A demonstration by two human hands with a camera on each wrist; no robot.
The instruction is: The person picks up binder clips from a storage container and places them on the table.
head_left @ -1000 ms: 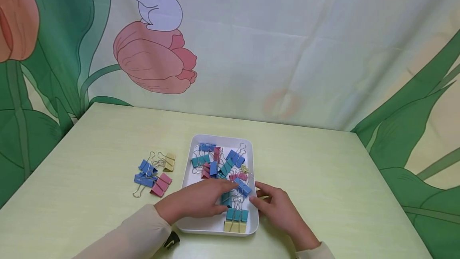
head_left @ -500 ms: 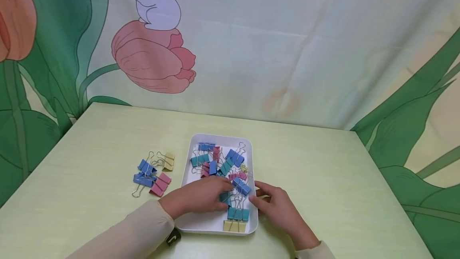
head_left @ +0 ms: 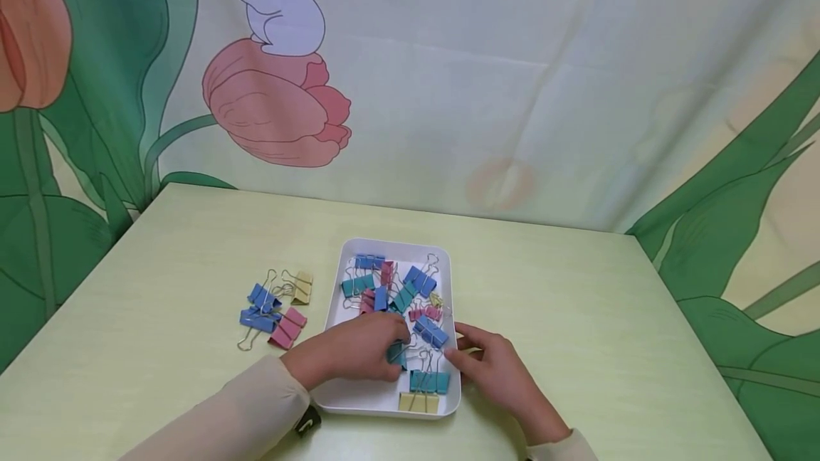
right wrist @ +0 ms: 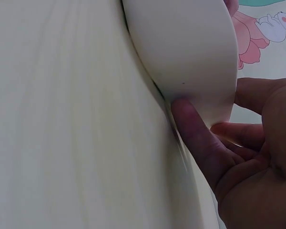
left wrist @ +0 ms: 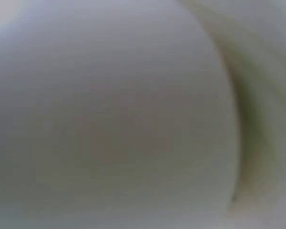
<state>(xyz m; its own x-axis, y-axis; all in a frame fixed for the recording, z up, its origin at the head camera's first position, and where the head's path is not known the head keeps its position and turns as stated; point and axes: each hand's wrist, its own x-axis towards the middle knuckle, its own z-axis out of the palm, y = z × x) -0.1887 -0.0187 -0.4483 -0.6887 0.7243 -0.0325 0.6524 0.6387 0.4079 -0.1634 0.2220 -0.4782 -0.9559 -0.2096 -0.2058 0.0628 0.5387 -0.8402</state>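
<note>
In the head view, a white tray [head_left: 359,401] holds binder clips in several colours. My left hand [head_left: 352,351] reaches over its left side, fingers bent down, and pinches a teal clip [head_left: 397,356] between fingers and thumb. Another teal clip [head_left: 430,382] lies to the right, just above a yellow clip [head_left: 419,403]; a blue clip [head_left: 431,331] sits beyond. At the tray's right wall my right hand [head_left: 496,372] grips the edge. The right wrist view shows that hand [right wrist: 248,157] with its thumb against the tray wall [right wrist: 190,57]. Blur hides my left hand in its wrist view.
Left of the tray on the table [head_left: 544,290] lie two blue clips, a pink clip [head_left: 287,327] and a yellow clip [head_left: 302,288]. A black object [head_left: 308,421] sits by my left sleeve. Behind the table hangs a printed curtain [head_left: 435,91].
My left hand has drawn back slightly left, its fingers more bent, and the teal clip beside it has shifted left. The lower teal clip has slid slightly right. My right hand stays put.
</note>
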